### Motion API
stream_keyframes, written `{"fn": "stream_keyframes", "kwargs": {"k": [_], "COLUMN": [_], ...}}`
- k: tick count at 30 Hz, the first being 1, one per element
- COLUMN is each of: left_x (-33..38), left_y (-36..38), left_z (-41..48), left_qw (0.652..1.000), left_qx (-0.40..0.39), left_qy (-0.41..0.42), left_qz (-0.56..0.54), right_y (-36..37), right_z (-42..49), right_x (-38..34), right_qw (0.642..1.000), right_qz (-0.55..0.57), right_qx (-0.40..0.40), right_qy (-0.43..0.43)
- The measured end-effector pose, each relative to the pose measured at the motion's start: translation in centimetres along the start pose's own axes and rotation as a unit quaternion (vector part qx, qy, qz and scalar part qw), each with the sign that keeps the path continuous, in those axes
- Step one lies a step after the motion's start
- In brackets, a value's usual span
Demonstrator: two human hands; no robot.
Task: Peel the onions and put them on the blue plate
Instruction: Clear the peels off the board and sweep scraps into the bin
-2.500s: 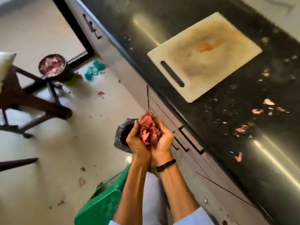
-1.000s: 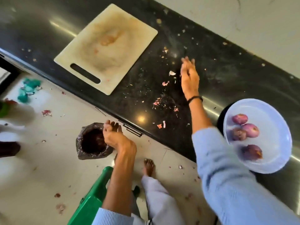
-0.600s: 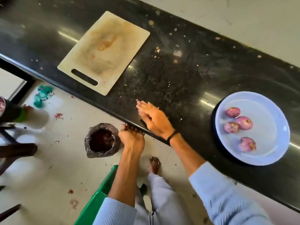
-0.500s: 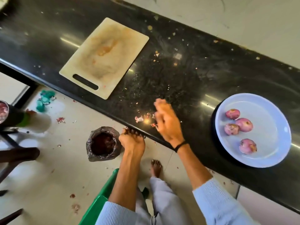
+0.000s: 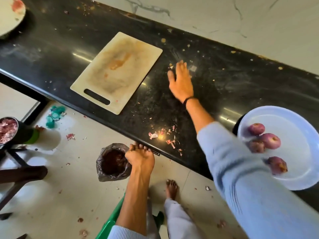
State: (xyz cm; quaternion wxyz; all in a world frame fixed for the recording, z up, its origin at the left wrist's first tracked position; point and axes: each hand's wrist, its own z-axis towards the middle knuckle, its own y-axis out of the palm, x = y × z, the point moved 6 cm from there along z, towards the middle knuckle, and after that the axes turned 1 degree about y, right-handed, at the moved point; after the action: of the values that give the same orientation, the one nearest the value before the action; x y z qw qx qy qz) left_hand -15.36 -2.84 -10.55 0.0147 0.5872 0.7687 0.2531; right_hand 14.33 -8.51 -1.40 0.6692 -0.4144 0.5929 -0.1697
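Right hand (image 5: pixel 180 81) lies flat, fingers straight, on the black counter (image 5: pixel 233 87) just right of the cutting board (image 5: pixel 119 69). Left hand (image 5: pixel 140 156) is cupped against the counter edge beside the bin bag (image 5: pixel 113 163), below the peel scraps (image 5: pixel 152 135); can't tell if it holds anything. Four onions (image 5: pixel 271 140) sit on the blue plate (image 5: pixel 293 118) at far right.

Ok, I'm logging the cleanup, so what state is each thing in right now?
Onions: four, peeled, lying on the blue plate.
Cutting board: bare, stained, flat on the counter.
Bin bag: open, on the floor, dark scraps inside.
Peel scraps: loose near the counter edge.
Right hand: open, palm down over the counter.
Left hand: fingers curled against the counter edge.
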Motion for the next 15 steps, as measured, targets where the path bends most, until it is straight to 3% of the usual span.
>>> {"fn": "stream_keyframes", "kwargs": {"k": [3, 5, 9, 15], "left_x": [0.6, 0.9, 1.2, 1.4], "left_y": [0.1, 0.1, 0.3, 0.6], "left_z": [0.4, 0.4, 0.3, -0.2], "left_qw": [1.0, 1.0, 0.999, 0.999], "left_qx": [-0.017, -0.029, -0.036, -0.044], "left_qy": [-0.007, -0.005, -0.01, -0.013], "left_qz": [0.0, -0.001, -0.001, 0.012], "right_y": [-0.2, 1.6, 6.8, 8.5], "right_z": [6.5, 6.3, -2.2, -16.5], "right_x": [1.4, -0.5, -5.4, -4.8], "right_qw": [0.996, 0.99, 0.956, 0.921], "right_qz": [-0.069, -0.103, -0.099, -0.026], "right_qx": [-0.04, -0.093, -0.184, -0.237], "right_qy": [0.033, -0.033, -0.208, -0.309]}}
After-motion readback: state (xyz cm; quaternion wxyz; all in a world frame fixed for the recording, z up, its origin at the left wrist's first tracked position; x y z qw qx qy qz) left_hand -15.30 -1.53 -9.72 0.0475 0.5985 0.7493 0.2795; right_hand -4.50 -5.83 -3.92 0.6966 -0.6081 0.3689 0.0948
